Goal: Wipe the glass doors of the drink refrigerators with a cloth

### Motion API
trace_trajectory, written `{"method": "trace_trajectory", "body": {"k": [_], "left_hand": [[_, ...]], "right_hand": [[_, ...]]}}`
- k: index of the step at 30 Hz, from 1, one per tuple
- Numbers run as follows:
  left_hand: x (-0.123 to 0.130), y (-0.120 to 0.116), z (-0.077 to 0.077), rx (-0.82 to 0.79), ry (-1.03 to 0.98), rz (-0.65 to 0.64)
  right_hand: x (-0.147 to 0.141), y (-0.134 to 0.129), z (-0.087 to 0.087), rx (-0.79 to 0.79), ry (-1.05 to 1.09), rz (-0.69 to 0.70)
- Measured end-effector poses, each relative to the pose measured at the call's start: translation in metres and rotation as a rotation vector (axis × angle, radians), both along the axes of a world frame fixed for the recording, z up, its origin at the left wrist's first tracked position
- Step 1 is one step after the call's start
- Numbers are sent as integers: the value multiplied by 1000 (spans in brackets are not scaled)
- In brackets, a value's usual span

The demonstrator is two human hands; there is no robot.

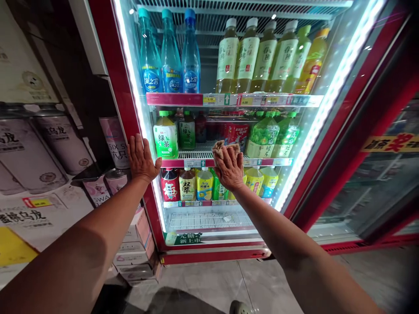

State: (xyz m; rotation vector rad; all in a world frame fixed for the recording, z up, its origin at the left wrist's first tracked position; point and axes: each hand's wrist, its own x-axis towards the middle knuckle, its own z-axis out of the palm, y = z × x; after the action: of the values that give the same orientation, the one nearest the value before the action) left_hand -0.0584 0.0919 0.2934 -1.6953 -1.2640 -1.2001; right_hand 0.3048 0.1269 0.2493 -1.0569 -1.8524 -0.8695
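Note:
My left hand (142,159) lies with its fingers extended on the red frame (121,98) at the left side of a lit drinks fridge. With my right hand (230,169) I press a crumpled brown cloth (218,149) in front of the middle shelf; whether it touches glass or the shelf edge I cannot tell. Behind and below this hand are a red can pack (238,133) and a row of small bottles. Nearest my left hand, inside the fridge, stands a green tea bottle (166,136).
The top shelf carries blue bottles (190,56) and pale green tea bottles (228,56). A white wire rack (203,220) sits at the bottom. Large printed cans (28,148) and stacked boxes (137,257) flank the left; another red-framed glass unit (366,187) is at right. Grey tiles (209,283) cover the floor.

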Motion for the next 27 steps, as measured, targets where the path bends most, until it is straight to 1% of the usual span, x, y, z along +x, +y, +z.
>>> {"method": "trace_trajectory", "body": {"k": [2,3,6,8,10,12,14,16,18,20,22,25,27], "left_hand": [[0,-1,1,-27,-7,-1],[0,-2,2,-41,-6,2],[-2,-5,3,-74,-5,13],[-1,-7,2,-72,-11,19],[7,-7,0,-32,19,7],[26,-5,-2,12,114,-41],[56,-2,0,-35,254,-112],[93,2,5,-54,317,-132],[130,7,12,-56,378,-169],[160,11,18,-66,457,-207],[181,15,22,-84,533,-224],[201,21,21,-100,584,-236],[207,23,19,-110,572,-226]], "right_hand": [[21,-1,-4,-31,-96,18],[34,0,-5,-40,-92,8],[65,7,-3,-29,106,-71],[69,11,2,-16,256,-115],[62,13,6,-17,342,-135],[52,11,8,-36,329,-127],[48,8,6,-61,227,-90],[56,5,1,-76,114,-50],[72,4,-3,-83,84,-43],[88,6,-3,-89,164,-77],[96,10,3,-97,310,-144],[96,17,11,-108,469,-237],[94,19,10,-107,455,-238]]}}
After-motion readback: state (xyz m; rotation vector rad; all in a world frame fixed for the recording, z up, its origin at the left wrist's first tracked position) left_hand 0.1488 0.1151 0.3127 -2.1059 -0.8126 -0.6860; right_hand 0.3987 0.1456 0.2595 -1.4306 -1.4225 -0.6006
